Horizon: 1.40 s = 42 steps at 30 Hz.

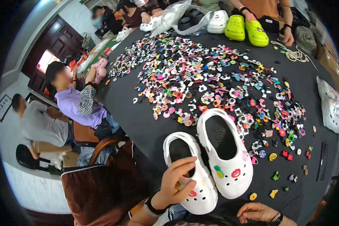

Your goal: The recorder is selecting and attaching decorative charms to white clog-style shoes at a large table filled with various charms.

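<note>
A pair of white clogs with round holes stands on the black table in front of me. My left hand (179, 182) reaches over the front of the left clog (205, 201), its fingers apart and touching the shoe. A red charm shows on that clog beside my thumb, and a green and yellow bit shows between my fingers. The right clog (229, 184) bears a pineapple charm (219, 171), a red charm (235, 173) and a pale purple one. My right hand (258, 212) is low at the table's near edge, loosely curled, with nothing visible in it.
A broad heap of colourful shoe charms (177, 67) covers the table's middle. Loose charms, including a yellow flower (253, 196), lie at right. Across the table a person handles lime clogs (235, 28). A clear bag (329, 105) lies at right; a chair (101, 180) stands left.
</note>
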### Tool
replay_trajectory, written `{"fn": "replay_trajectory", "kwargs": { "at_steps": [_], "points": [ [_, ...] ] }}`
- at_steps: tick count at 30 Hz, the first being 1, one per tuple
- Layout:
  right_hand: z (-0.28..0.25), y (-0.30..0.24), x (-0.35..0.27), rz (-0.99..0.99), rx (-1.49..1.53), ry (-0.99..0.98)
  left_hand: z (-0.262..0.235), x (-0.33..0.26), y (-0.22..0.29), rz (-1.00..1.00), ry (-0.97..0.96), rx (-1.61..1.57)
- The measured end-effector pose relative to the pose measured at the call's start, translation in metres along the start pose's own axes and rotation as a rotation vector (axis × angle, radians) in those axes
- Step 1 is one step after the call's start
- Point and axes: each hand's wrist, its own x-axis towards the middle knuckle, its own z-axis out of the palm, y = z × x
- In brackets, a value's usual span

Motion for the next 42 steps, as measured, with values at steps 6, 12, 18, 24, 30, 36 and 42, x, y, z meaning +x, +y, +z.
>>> {"fn": "replay_trajectory", "kwargs": {
  "at_steps": [6, 12, 18, 24, 30, 36, 42],
  "points": [
    [0.003, -0.004, 0.001, -0.012, -0.026, 0.018, -0.054, 0.017, -0.032, -0.013, 0.121, 0.028],
    [0.000, -0.003, 0.005, -0.017, -0.052, -0.030, -0.099, 0.072, -0.121, -0.067, 0.021, 0.531],
    [-0.002, 0.001, 0.006, -0.018, -0.032, -0.031, -0.099, 0.100, -0.174, -0.077, -0.120, 0.606],
    [-0.005, 0.003, 0.006, -0.021, -0.044, -0.052, -0.112, 0.100, -0.181, -0.196, -0.137, 0.471],
    [-0.007, 0.003, 0.006, 0.004, -0.049, -0.063, -0.118, 0.091, -0.195, -0.254, -0.063, 0.366],
    [-0.006, 0.002, 0.005, 0.006, -0.046, -0.049, -0.117, 0.095, -0.199, -0.244, -0.217, 0.416],
    [-0.003, 0.001, 0.004, 0.000, -0.088, -0.037, -0.114, 0.082, -0.199, -0.302, 0.053, 0.002]
  ]
}}
